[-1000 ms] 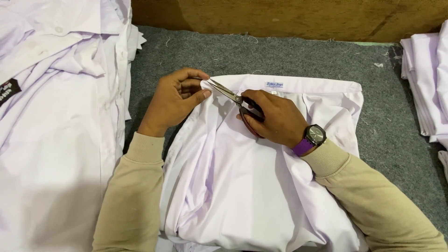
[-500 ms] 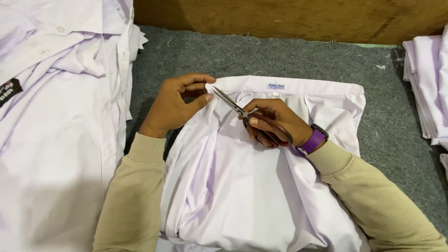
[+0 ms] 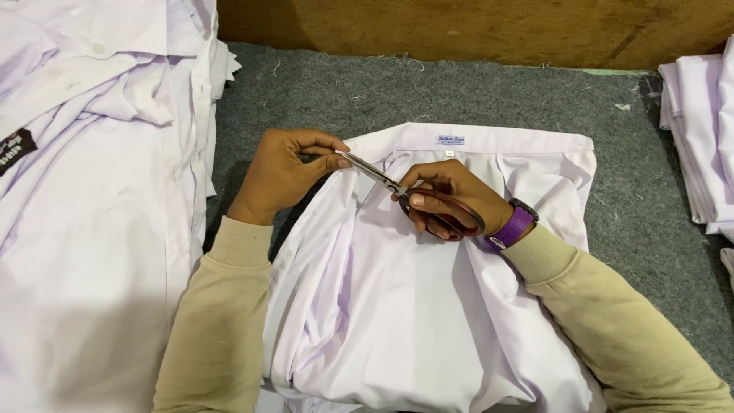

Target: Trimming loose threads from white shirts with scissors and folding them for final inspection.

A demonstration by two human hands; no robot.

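A white shirt [image 3: 397, 306] lies on the grey felt table [image 3: 459, 92], collar away from me, with a small label at the neck. My left hand [image 3: 279, 172] pinches the shirt's collar edge at the left. My right hand [image 3: 451, 200] holds scissors [image 3: 382, 177] with dark red handles. The metal blades point left, and their tips reach my left fingertips at the collar edge. A purple watch sits on my right wrist. Both arms wear beige sleeves.
A big heap of white shirts [image 3: 92, 191] covers the left side. A folded stack of white cloth [image 3: 699, 130] sits at the right edge. A wooden board [image 3: 474, 30] runs along the far side. Loose thread bits lie on the felt.
My right hand has shifted slightly and turned, so the scissor handles show more. The blades stay at the collar edge held by my left hand.
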